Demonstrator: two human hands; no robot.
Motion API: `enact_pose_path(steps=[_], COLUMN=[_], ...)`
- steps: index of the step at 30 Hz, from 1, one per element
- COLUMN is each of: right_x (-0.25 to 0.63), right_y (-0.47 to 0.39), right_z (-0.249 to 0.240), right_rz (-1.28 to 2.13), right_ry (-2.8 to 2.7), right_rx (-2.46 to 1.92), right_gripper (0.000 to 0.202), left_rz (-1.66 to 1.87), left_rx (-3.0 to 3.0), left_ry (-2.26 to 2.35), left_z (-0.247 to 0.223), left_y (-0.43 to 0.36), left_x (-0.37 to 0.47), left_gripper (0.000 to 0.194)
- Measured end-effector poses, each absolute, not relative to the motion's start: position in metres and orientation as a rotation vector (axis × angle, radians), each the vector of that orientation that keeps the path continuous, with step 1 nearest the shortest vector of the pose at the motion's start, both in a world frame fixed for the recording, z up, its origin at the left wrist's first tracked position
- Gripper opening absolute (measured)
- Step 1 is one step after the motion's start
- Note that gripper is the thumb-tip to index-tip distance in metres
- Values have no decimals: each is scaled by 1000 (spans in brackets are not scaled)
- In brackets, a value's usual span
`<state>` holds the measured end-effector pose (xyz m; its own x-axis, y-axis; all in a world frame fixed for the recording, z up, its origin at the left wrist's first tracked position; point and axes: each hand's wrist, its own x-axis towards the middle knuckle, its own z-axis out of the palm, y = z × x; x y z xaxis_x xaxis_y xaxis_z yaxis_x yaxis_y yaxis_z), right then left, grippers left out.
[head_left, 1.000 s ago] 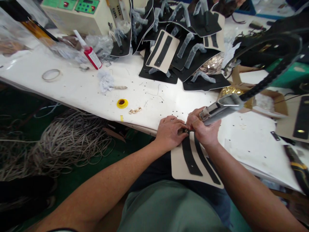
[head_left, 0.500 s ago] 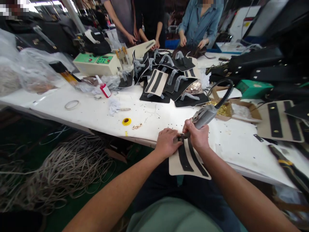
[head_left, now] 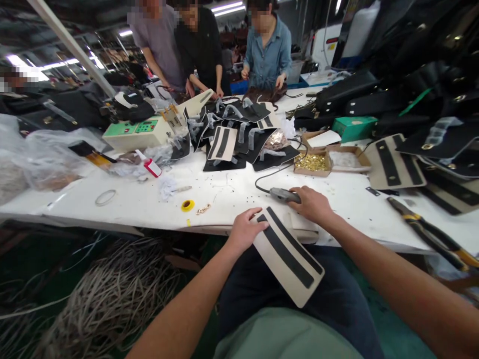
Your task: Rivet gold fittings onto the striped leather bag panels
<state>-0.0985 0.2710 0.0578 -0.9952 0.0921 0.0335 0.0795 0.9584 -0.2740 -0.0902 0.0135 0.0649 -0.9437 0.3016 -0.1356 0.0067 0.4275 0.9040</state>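
My left hand [head_left: 247, 228] pinches the upper left corner of a beige panel [head_left: 282, 252] with two black strips along it, thumb on top. The panel slants down over the table's front edge, above my lap. To its upper right, my right hand [head_left: 310, 202] is closed around the end of a grey hand tool [head_left: 281, 194] with a black cord, which lies low over the white table. The tool's working end is hard to make out. Left of my hands, a yellow ring-shaped roll [head_left: 187, 205] and a short gold chain [head_left: 203, 209] lie on the table.
Black panels with plastic-wrapped handles [head_left: 239, 134] are piled mid-table. Behind my right hand stand boxes of gold hardware [head_left: 311, 163] and clear bags [head_left: 346, 160]. Yellow-and-black pliers [head_left: 426, 232] lie at right. A green-fronted machine [head_left: 138, 132] stands back left. Several people work across the table.
The tool has come off the panel and been lowered to the table, with my right hand moving away from the left. The panel has turned and now hangs farther toward my lap.
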Motion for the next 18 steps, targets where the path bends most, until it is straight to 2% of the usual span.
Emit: enact_pose_path(steps=[2,4,8,11,14,16,18], right_x=[-89,-71,-13,29,50,52,51], right_y=[277,282,276,251,220,205,198], right_z=[55,56,59,55,47,44,46], right_rz=[399,510,1181,1672,2063,2210,2198], right_ry=[-2985,-2824,-2499,-2459,-2319,-2231,-2219], right_rx=[-96,-76,-270,-479,-451,-414,-388], right_gripper=[40,37,43,55,66,62,51], left_rz=[1753,2011,2389,2513,2581,2560,2458], left_rx=[90,-127,-480,-615,-702,-741,-729], left_ry=[2191,1947,1566,1399,1302,1321,1445], left_z=[63,62,62,60,51,43,37], left_y=[8,0,-23,-36,-43,-48,-56], left_x=[-75,-60,-34,-16,1,12,22], left_gripper=[40,40,49,45,41,43,45])
